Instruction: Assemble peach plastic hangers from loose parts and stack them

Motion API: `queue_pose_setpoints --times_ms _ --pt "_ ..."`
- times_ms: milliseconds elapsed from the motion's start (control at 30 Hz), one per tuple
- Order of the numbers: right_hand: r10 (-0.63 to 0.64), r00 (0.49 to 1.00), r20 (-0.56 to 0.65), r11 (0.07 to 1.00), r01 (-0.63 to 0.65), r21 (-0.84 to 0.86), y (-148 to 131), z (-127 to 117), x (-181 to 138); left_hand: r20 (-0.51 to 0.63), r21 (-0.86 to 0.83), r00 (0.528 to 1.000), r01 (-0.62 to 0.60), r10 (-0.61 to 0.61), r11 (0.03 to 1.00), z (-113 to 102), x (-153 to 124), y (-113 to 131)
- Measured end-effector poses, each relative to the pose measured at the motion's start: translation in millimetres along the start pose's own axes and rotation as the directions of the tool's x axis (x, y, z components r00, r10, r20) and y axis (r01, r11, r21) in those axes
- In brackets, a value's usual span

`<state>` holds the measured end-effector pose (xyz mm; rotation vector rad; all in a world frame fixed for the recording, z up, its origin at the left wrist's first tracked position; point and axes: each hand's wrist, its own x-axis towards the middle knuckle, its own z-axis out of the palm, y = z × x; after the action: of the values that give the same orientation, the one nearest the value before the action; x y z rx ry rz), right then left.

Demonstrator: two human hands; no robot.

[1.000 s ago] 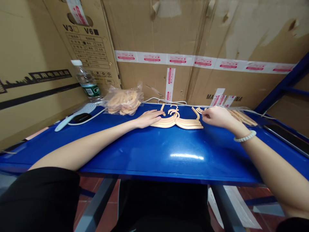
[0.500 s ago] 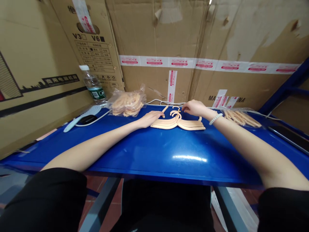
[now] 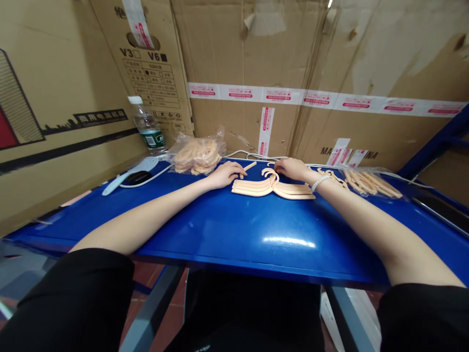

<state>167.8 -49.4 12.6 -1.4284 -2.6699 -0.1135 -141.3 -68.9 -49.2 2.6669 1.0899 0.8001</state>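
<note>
so the hangers (image 3: 289,189) lie between 2 hands: left hand (image 3: 225,174) pinches a strip (image 3: 250,166), right hand (image 3: 291,167) touches them (grip unclear).

Looks like a warehouse or packing station, definitely not anybody's home. The back and left side are walled in by big cardboard boxes (image 3: 256,63) sealed with printed red-and-white tape (image 3: 315,99), and one has model tick-boxes printed on it. The work surface is a glossy blue metal counter (image 3: 220,230), with a blue rack frame (image 3: 436,146) off to the right. On it there's a loose stack of small peach hangers (image 3: 273,188), and clear bags (image 3: 198,155) stuffed with more of the same, proper bulk-goods stuff.
</note>
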Motion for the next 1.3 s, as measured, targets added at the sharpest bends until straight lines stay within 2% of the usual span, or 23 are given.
queue_pose_setpoints --times_ms 133,200,300,367,467,533,600,667,767,867,1033,1200,1300 --pt "0.049 0.991 -0.128 0.993 -0.035 0.109 5.8 -7.8 -9.5 -0.019 -0.033 0.999 -0.03 0.029 0.999 -4.4 -1.4 -3.0" --pt "0.119 0.972 -0.202 0.961 -0.061 0.27 7.5 -12.6 -17.3 -0.019 -0.039 0.999 -0.039 0.038 0.998 -4.8 -1.5 -3.8" --pt "0.27 0.932 -0.241 0.78 -0.065 0.622 6.3 -17.3 -35.4 -0.042 -0.015 0.998 -0.042 0.041 0.999 -5.5 -1.1 -1.6" --pt "0.333 0.914 -0.233 0.649 -0.042 0.759 1.9 -17.7 -51.1 -0.107 -0.002 0.993 -0.051 0.05 0.999 -7.1 -0.5 4.2" --pt "0.381 0.891 -0.249 0.525 0.014 0.851 -11.6 -14.8 -75.8 -0.251 -0.03 0.966 -0.079 0.069 0.996 -10.8 0.6 22.1" --pt "0.395 0.886 -0.244 0.425 0.059 0.903 -24.7 -11.6 -89.4 -0.321 -0.111 0.945 -0.102 0.061 0.989 -13.0 0.8 39.5" --pt "0.393 0.895 -0.213 0.293 0.098 0.951 -39.5 -8.9 -98.9 -0.34 -0.239 0.94 -0.12 0.033 0.963 -14.5 0.0 59.5" --pt "0.39 0.904 -0.174 0.169 0.115 0.979 -54.0 -7.3 -105.0 -0.325 -0.334 0.943 -0.181 0.067 0.925 -15.1 -2.1 79.7" --pt "0.387 0.912 -0.133 0.05 0.123 0.991 -71.7 -7.5 -111.5 -0.336 -0.377 0.937 -0.228 0.096 0.898 -13.1 -7.4 105.3" --pt "0.376 0.92 -0.109 0.0 0.118 0.993 -81.8 -9.0 -118.0 -0.318 -0.491 0.948 -0.187 0.024 0.851 -5.3 -13.7 120.6" --pt "0.381 0.922 -0.073 -0.041 0.096 0.994 -85.7 -9.2 -124.1 -0.251 -0.687 0.965 -0.124 -0.074 0.716 14.4 -20.8 129.1" --pt "0.376 0.924 -0.068 -0.033 0.087 0.996 -86.9 -5.0 -123.0 -0.174 -0.799 0.957 0.001 -0.233 0.601 24.2 -24.8 135.5" --pt "0.392 0.918 -0.063 -0.048 0.089 0.995 -88.2 -0.7 -122.2 -0.154 -0.835 0.945 0.031 -0.288 0.55 26.5 -27.1 138.5"
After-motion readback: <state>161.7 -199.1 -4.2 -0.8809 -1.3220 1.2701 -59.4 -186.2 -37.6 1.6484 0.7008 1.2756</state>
